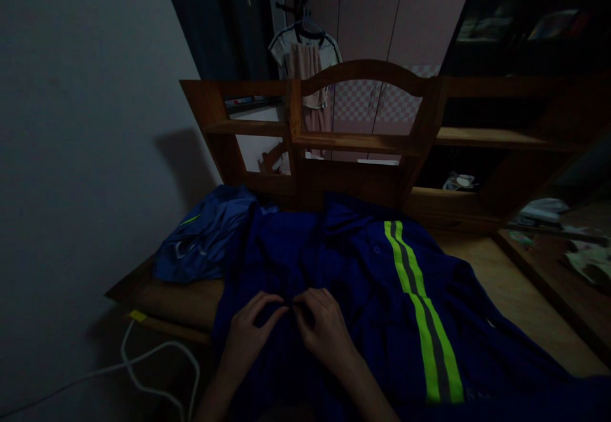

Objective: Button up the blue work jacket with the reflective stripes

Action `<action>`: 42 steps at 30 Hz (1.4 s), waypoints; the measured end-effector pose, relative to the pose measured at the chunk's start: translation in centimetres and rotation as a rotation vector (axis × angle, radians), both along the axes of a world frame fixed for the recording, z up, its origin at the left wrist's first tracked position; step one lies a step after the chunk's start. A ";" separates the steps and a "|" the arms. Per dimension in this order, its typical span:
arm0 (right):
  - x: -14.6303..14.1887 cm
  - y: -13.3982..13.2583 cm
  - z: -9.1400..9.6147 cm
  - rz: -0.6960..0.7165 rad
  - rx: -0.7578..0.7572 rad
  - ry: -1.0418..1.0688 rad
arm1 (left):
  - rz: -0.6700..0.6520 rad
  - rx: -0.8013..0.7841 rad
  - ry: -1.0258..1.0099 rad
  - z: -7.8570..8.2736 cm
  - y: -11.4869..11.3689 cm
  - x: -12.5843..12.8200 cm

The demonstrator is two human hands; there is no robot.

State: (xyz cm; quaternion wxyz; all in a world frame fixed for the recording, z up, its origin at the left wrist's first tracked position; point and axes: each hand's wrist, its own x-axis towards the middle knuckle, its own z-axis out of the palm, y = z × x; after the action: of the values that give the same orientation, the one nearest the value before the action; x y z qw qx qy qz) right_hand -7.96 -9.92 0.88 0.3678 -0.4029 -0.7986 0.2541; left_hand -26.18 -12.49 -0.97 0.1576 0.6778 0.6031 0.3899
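Observation:
A dark blue work jacket (363, 282) with a yellow-green and grey reflective stripe (420, 307) lies spread over a wooden surface (506, 282). My left hand (248, 333) and my right hand (322, 326) rest side by side on the jacket's front. Their fingertips meet at the middle and pinch the cloth there, apparently at the placket. The room is dim, so I cannot make out whether a button is between the fingers.
A second, lighter blue garment (205, 237) lies crumpled at the left corner. A wooden shelf unit (363, 135) rises behind, with clothes on a hanger (305, 59) beyond. A white cable (157, 371) loops on the floor by the wall.

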 end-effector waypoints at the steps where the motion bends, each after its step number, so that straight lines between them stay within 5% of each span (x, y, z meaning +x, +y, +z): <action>1: 0.0 0.1 -0.2 -0.020 -0.008 0.008 | 0.016 0.023 0.060 -0.1 -0.2 -0.5; 10: 0.1 0.6 -0.4 -0.151 -0.047 0.153 | 0.061 0.211 0.322 1.2 -1.7 -4.4; 19: 2.7 1.3 0.9 -0.312 -0.045 0.174 | 0.143 0.179 0.277 0.8 -0.4 -0.7; 25: 7.0 2.0 2.1 -0.537 0.007 0.019 | -0.019 0.064 0.043 1.7 1.3 2.5; 28: 6.8 1.6 3.9 -0.462 0.148 -0.083 | -0.026 0.051 -0.089 1.8 1.7 3.6; 33: 2.9 0.9 5.9 -0.108 0.263 -0.168 | 0.005 0.038 -0.223 1.7 1.9 3.8; 39: 0.0 1.9 2.3 -0.049 0.071 -0.084 | 0.269 0.231 -0.094 2.7 0.2 2.9; 42: 0.1 2.1 0.8 -0.033 -0.094 0.088 | 0.281 0.151 -0.126 2.3 -0.6 2.4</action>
State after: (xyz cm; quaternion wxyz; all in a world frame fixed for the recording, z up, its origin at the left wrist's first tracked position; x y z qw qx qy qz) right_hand -7.82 -7.83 1.64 0.3872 -0.4212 -0.7623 0.3027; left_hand -23.76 -13.12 1.34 0.0877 0.5712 0.6498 0.4938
